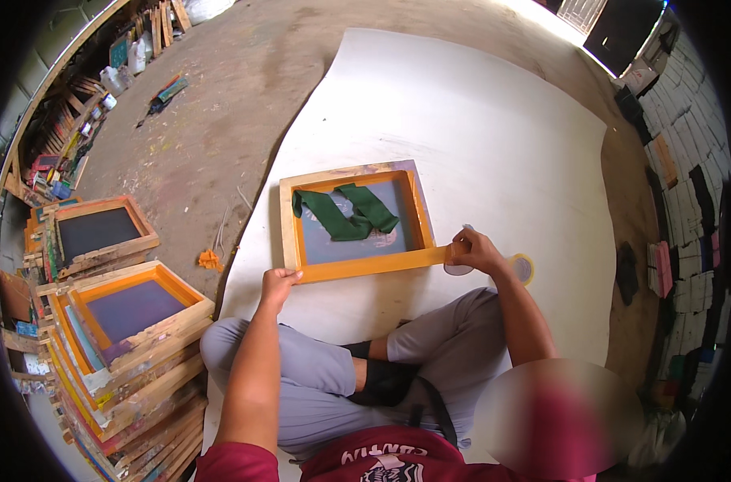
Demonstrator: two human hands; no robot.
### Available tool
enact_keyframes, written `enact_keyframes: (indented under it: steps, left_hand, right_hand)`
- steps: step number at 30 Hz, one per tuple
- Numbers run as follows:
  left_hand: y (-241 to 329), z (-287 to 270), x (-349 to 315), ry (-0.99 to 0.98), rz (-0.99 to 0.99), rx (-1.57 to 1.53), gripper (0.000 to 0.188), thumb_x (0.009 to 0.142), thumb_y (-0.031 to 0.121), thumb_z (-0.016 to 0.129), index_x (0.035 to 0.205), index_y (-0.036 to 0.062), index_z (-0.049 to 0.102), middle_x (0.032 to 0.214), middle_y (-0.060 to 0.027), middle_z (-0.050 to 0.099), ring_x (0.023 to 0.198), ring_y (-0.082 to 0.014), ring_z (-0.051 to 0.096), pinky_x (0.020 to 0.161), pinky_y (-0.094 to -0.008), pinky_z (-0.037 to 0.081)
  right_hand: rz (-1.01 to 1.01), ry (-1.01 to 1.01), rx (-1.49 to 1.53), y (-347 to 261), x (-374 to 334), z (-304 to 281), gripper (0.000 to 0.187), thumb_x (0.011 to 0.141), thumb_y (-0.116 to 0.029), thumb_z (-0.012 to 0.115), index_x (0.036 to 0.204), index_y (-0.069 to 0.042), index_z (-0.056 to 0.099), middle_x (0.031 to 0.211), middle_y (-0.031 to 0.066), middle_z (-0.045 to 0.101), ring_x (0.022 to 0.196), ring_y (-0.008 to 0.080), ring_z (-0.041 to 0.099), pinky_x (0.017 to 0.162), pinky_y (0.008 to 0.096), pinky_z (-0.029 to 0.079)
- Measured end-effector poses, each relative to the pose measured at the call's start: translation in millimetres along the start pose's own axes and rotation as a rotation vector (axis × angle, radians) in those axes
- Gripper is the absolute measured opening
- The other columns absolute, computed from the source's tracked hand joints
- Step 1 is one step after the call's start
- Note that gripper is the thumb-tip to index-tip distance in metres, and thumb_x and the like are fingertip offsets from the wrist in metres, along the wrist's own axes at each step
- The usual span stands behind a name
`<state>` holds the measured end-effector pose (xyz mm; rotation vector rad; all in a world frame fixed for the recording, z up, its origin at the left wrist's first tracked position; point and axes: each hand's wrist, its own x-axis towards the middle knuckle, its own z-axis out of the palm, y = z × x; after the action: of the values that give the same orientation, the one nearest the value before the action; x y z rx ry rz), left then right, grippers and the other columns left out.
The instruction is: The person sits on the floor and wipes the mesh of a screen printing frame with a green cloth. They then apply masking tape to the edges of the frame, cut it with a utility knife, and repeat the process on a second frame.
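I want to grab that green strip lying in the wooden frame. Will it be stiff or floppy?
Probably floppy: the green strip bends and folds. It looks thin, so likely light. Lying mostly flat, it might bunch up rather than roll.

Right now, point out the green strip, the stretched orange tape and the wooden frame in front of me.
Green strip point(348, 228): head view, its lower bend.
Orange tape point(373, 264): head view, middle of its stretched length.
Wooden frame point(345, 173): head view, middle of its far rail.
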<state>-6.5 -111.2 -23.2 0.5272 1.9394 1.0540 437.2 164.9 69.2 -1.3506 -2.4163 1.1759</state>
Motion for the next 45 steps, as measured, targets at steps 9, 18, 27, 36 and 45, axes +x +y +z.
enact_keyframes:
  steps: [9,18,27,36,45]
  left_hand:
    - [-6,9,-1,0.163,0.155,0.219,0.022,0.088,0.019,0.083,0.087,-0.0026,0.078,0.082,-0.0127,0.078,0.075,-0.0174,0.072,0.074,-0.0344,0.055]
    - [0,30,-12,0.298,0.221,0.511,0.022,0.085,0.028,0.084,0.087,0.0055,0.081,0.083,-0.0165,0.076,0.08,-0.0356,0.074,0.079,-0.0442,0.056]
    - [-6,27,-12,0.354,0.188,0.54,0.023,0.086,0.031,0.082,0.084,0.0079,0.08,0.082,-0.0162,0.075,0.079,-0.0381,0.072,0.076,-0.0459,0.056]
    - [0,30,-9,0.326,0.094,0.528,0.022,0.086,0.033,0.082,0.093,0.0112,0.083,0.092,-0.0173,0.077,0.089,-0.037,0.074,0.084,-0.0442,0.057]
    - [0,25,-8,0.334,0.085,0.501,0.025,0.083,0.034,0.085,0.089,0.0099,0.083,0.088,-0.0153,0.078,0.085,-0.0357,0.075,0.081,-0.0443,0.058]
  right_hand:
    - [-0.367,0.245,-0.379,-3,0,3,0.029,0.068,-0.018,0.083,0.093,-0.012,0.069,0.092,0.006,0.07,0.096,0.0279,0.068,0.088,0.0423,0.051]
    - [-0.4,0.213,-0.612,14,8,15,0.025,0.07,-0.016,0.078,0.092,-0.015,0.067,0.093,0.0051,0.065,0.1,0.0267,0.064,0.091,0.0434,0.048]
    - [-0.321,0.157,-0.771,6,16,32,0.017,0.082,-0.012,0.067,0.098,-0.015,0.068,0.1,0.0057,0.066,0.108,0.0284,0.061,0.096,0.0432,0.048]
    - [-0.342,0.23,-0.72,37,23,50,0.018,0.078,-0.006,0.067,0.095,-0.01,0.062,0.096,0.0099,0.069,0.107,0.034,0.062,0.092,0.0482,0.049]
    - [-0.215,0.057,-0.947,-1,5,52,0.114,0.072,-0.051,0.088,0.161,-0.004,0.033,0.165,0.0154,0.038,0.157,0.0333,0.028,0.128,0.0527,0.02]
